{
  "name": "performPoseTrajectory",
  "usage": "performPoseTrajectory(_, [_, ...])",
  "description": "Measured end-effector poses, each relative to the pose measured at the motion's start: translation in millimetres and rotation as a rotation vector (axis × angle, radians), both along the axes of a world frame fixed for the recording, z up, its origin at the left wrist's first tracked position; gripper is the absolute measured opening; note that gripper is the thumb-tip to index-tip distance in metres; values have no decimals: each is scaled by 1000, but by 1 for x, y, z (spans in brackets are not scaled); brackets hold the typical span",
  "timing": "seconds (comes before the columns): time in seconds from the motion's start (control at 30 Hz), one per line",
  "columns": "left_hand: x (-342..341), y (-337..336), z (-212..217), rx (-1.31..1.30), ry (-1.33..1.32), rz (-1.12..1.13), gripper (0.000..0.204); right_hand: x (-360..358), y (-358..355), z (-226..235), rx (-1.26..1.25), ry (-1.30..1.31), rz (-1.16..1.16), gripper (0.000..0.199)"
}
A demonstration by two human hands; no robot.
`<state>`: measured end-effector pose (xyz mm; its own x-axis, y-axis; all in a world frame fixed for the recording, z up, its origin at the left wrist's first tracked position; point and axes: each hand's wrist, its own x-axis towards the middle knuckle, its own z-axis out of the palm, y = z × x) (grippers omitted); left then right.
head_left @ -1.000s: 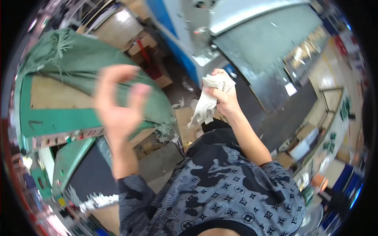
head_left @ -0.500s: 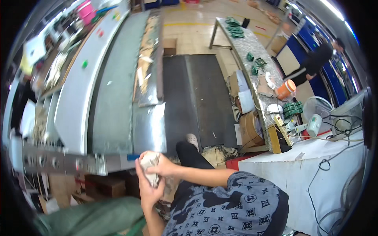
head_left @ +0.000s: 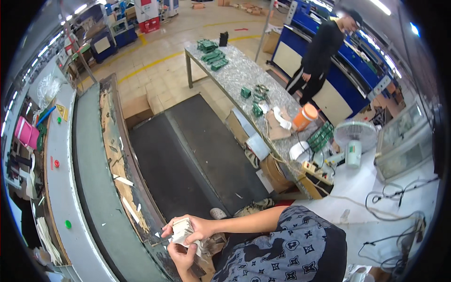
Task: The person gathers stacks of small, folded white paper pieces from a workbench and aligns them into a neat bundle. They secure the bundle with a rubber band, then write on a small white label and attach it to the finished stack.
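A bundle of thin off-white layered pieces [head_left: 182,229], paper or cloth, is held between my two hands at the lower middle, beside the edge of the long conveyor-like bench. My right hand [head_left: 201,229] comes in from the right, its thumb over the bundle and its fingers behind the far side. Below it, my left hand [head_left: 182,257] grips the bundle's lower end, thumb raised and fingers bent against it. The layers' edges show in a row along the top. More pale material hangs under my right hand, partly hidden.
To the left runs the long bench with a green belt [head_left: 89,136] and a scrap-strewn wooden edge [head_left: 123,183]. Ahead lie dark floor plates [head_left: 197,150]. A long table [head_left: 239,70] bears green bundles, an orange jug [head_left: 305,116] and a fan [head_left: 355,136]. A person [head_left: 322,51] stands beyond it.
My view has swung to the right. The bundle has turned in my hands so its layered edges face up, and my left hand has shifted to its lower end.
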<state>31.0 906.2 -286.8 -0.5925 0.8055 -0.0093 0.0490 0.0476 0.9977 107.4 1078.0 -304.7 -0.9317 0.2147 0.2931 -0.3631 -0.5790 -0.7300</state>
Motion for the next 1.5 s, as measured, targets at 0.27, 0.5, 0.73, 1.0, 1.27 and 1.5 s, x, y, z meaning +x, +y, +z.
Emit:
performPoseTrajectory(0.27, [-58, 40, 12, 26, 15, 337, 53, -83, 40, 28, 256, -319, 28, 69])
performPoseTrajectory(0.5, [-122, 63, 36, -103, 520, 470, 69, -186, 63, 28, 219, -187, 195, 64])
performPoseTrajectory(0.73, [-232, 84, 86, -151, 770, 566, 58, -309, 102, 57, 396, 0, 131, 61])
performPoseTrajectory(1.0, [-432, -33, 283, -454, 1342, 1223, 33, -412, 144, 41, 47, -213, 174, 51])
performPoseTrajectory(1.27, [-581, -170, 366, -1169, 1000, 1421, 46, -507, 153, 20, 101, -308, 570, 46])
performPoseTrajectory(1.5, [-603, -194, 360, -1074, 697, 1163, 34, -568, 180, 42, 149, -256, 673, 32])
